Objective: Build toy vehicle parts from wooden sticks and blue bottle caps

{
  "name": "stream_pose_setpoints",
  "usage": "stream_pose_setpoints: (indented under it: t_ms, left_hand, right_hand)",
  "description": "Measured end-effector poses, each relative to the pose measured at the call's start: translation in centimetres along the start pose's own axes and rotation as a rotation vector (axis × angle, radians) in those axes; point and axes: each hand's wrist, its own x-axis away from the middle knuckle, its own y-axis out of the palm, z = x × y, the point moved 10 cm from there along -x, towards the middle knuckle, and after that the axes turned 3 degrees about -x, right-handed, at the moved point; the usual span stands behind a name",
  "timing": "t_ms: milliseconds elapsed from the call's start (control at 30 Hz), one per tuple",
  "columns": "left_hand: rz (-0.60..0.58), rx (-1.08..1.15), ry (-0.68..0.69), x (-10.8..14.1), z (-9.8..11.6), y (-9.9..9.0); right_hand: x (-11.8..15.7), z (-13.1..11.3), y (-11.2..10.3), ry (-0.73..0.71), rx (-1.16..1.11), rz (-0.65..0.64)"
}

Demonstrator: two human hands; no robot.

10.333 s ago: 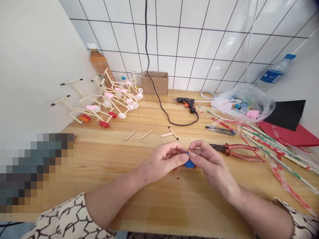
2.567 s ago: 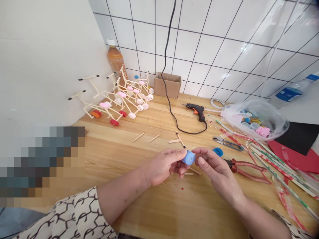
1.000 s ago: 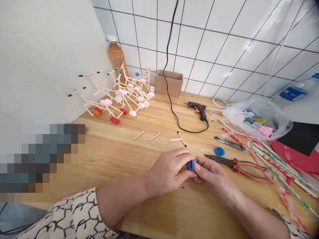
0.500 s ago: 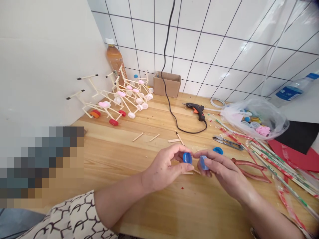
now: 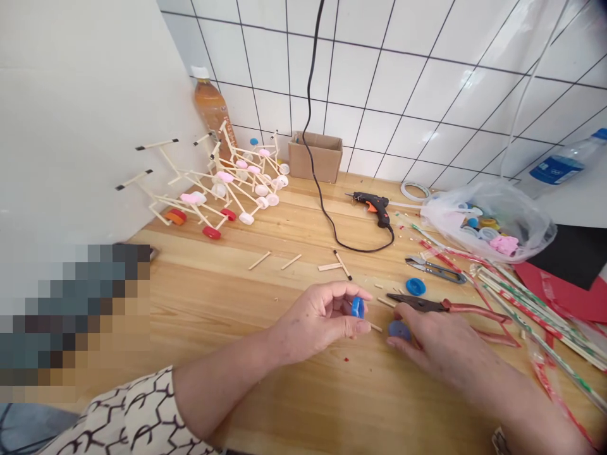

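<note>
My left hand (image 5: 315,322) pinches a blue bottle cap (image 5: 358,308) between thumb and fingers over the middle of the table. To its right, my right hand (image 5: 439,338) has its fingers closed at the edge of a translucent blue cap (image 5: 399,330), low at the tabletop. Just beyond that hand lie pliers with red handles (image 5: 422,303) and a second blue cap (image 5: 415,286). Short wooden sticks (image 5: 331,266) are scattered past my left hand, one with a black tip crossing near them.
Stick models with cap wheels (image 5: 225,177) stand at the back left by an orange drink bottle (image 5: 213,104). A cardboard box (image 5: 315,158), glue gun (image 5: 377,205) with black cord, snips (image 5: 439,270), bag of caps (image 5: 488,221) and wrapped sticks (image 5: 540,309) lie farther back and right.
My right hand has moved away from my left hand, down and right, with the translucent blue cap. The pliers' jaws have come into view. The blue cap in my left hand has turned.
</note>
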Motion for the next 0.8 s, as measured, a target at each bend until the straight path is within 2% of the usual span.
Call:
stream_pose_setpoints:
  t_ms: [133, 200, 300, 433, 600, 800]
  left_hand:
    - [0.049, -0.167, -0.007, 0.1, 0.1, -0.3]
    - [0.067, -0.248, 0.023, 0.2, 0.4, -0.3]
    - [0.084, -0.346, 0.096, 0.2, 0.8, -0.3]
    - [0.086, -0.461, 0.169, 0.5, 1.1, 0.0]
    - [0.033, -0.609, 0.306, 1.2, 2.0, 1.1]
    - [0.050, -0.723, 0.395, 1.7, 2.1, 1.5]
  right_hand:
    - [0.2, -0.3, -1.6, 0.012, -0.005, 0.118]
    - [0.3, -1.5, -2.3, -0.052, -0.171, 0.165]
    - [0.4, -3.9, -2.4, -0.173, -0.504, 0.156]
    - [0.5, -5.5, -2.3, -0.211, -0.757, 0.258]
    - [0.5, -5.4, -2.4, -0.179, -0.778, 0.399]
    - [0.7, -5.7, -2.5, -0.182, -0.777, 0.397]
